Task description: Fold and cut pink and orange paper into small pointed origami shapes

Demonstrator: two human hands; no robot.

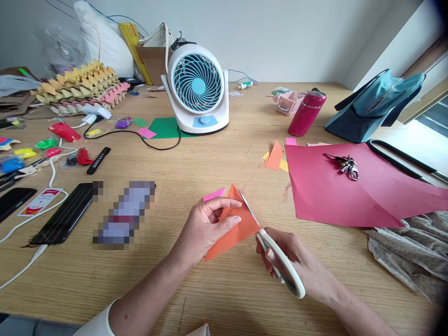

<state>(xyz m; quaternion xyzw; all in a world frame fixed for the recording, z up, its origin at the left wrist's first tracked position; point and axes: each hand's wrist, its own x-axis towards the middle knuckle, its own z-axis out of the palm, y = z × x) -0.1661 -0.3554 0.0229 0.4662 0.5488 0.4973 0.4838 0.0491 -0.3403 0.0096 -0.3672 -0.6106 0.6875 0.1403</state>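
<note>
An orange piece of paper [236, 228], roughly triangular, is pinched between the thumb and fingers of my left hand [206, 226]. White-handled scissors [285, 263] are gripped in my right hand [292, 256], with the fingers around the handles. Their blades point up and left along the right edge of the orange paper. Just behind my left hand lies a pink paper strip [214, 194]. Farther back and to the right sit small orange and yellow paper pieces [275, 156].
Large red paper sheets [325, 186] with keys [349, 168] on them lie at the right. A white fan [199, 88], a red bottle [307, 113] and a blue bag [374, 109] stand behind. Phones, cables and a black marker [98, 160] are at the left.
</note>
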